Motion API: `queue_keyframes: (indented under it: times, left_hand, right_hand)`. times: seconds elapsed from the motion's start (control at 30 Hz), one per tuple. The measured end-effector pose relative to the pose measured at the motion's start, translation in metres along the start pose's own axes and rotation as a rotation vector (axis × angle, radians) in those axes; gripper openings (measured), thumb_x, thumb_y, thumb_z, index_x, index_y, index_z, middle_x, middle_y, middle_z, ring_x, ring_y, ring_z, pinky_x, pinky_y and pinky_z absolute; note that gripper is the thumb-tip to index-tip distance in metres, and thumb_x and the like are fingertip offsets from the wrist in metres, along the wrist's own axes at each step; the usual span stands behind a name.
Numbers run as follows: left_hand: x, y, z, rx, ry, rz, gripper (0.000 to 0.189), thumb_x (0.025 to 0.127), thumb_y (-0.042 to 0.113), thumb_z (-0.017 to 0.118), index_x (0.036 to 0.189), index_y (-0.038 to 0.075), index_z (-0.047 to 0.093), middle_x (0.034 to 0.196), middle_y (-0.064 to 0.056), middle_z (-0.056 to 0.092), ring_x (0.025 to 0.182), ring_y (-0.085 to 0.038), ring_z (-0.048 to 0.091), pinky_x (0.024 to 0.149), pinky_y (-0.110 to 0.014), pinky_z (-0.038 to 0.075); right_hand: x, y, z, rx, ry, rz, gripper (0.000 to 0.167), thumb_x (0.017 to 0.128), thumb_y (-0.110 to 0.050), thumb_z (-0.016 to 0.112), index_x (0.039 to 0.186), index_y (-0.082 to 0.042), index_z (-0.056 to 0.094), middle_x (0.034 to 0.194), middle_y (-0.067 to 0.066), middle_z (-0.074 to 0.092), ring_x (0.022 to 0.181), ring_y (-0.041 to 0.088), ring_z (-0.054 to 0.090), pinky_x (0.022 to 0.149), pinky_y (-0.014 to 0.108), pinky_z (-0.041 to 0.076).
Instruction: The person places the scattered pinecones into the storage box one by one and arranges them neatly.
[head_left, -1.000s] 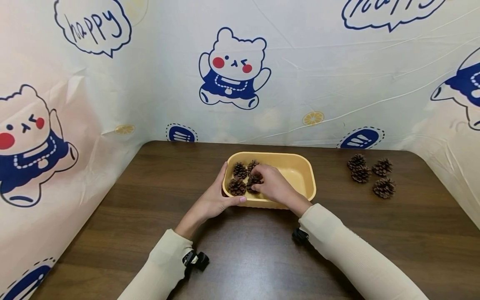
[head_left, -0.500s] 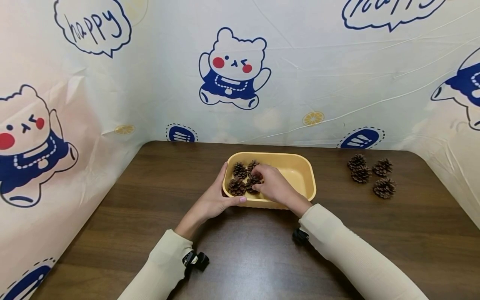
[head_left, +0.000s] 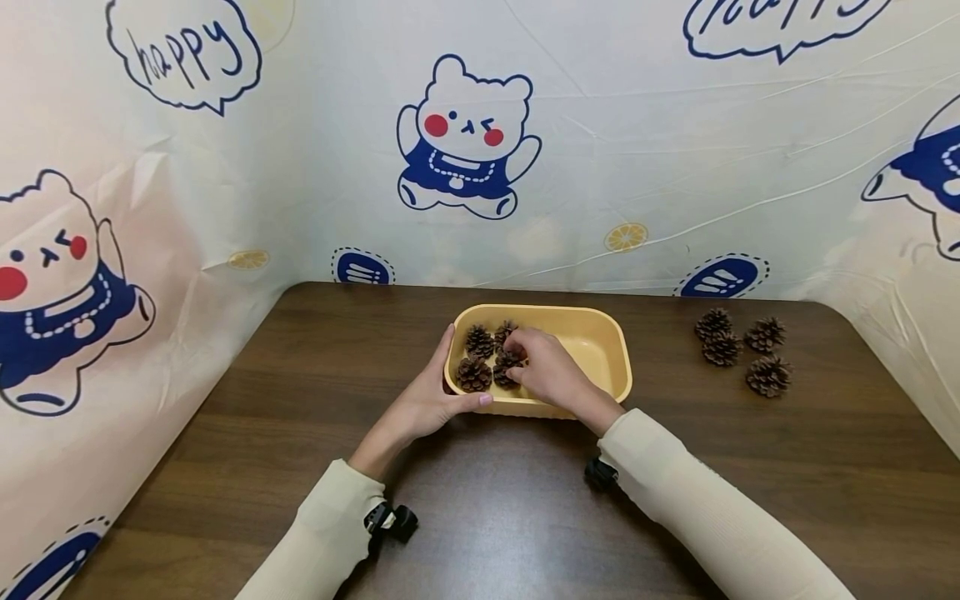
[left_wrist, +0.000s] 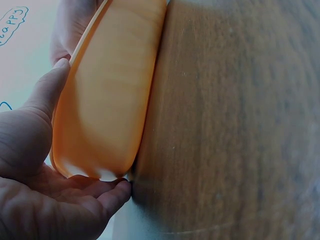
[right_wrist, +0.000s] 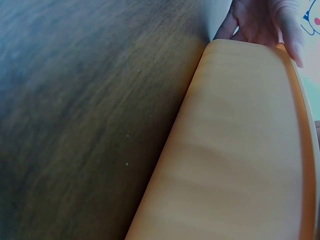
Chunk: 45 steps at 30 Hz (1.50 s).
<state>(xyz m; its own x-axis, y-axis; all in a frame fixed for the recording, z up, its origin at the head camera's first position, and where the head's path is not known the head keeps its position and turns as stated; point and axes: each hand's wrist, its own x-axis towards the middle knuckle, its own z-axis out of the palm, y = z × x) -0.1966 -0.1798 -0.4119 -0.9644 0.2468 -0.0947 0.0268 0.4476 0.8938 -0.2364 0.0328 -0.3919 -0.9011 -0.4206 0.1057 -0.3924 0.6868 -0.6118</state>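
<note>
Yellow tray (head_left: 596, 354), four pine cones (head_left: 474, 374) inside, right fingers (head_left: 516, 340) pinching one, left fingers (head_left: 447, 340) gripping tray, four outer cones (head_left: 768, 377).

Your left hand (head_left: 420, 407) gripping the left end of a yellow tub (head_left: 596, 354), your right hand (head_left: 551, 368) pinching a pinecone (head_left: 506, 374) inside, three others (head_left: 474, 374) beside it, four loose pinecones (head_left: 768, 377) rightward on the table (head_left: 487, 500).

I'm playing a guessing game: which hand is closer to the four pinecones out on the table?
Right. The right hand reaches into the yellow tray, left of those pinecones; the left hand holds the tray's left end, farther from them.
</note>
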Motion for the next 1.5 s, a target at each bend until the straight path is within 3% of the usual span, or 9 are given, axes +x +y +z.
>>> queue_keyframes:
  times: [0.53, 1.5]
  left_hand:
    - [0.0002, -0.0004, -0.0004, -0.006, -0.004, -0.002, 0.127, 0.087, 0.027, 0.088, 0.170, 0.024, -0.008, 0.174, -0.018, 0.020, 0.150, -0.032, 0.038, 0.128, -0.053, 0.023]
    - [0.0011, -0.0016, -0.0003, -0.016, -0.006, 0.007, 0.128, 0.087, 0.026, 0.088, 0.169, 0.023, -0.009, 0.174, -0.019, 0.020, 0.148, -0.032, 0.042, 0.127, -0.051, 0.026]
  right_hand:
    - [-0.0001, -0.0013, -0.0011, 0.009, 0.001, 0.006, 0.029, 0.087, -0.002, 0.079, 0.114, 0.000, 0.070, 0.111, 0.015, 0.070, 0.105, 0.030, 0.066, 0.097, 0.046, 0.054]
    - [-0.0019, -0.0013, -0.0052, 0.034, -0.015, 0.021, 0.039, 0.085, -0.010, 0.085, 0.120, -0.001, 0.070, 0.117, 0.015, 0.071, 0.109, 0.032, 0.066, 0.099, 0.046, 0.055]
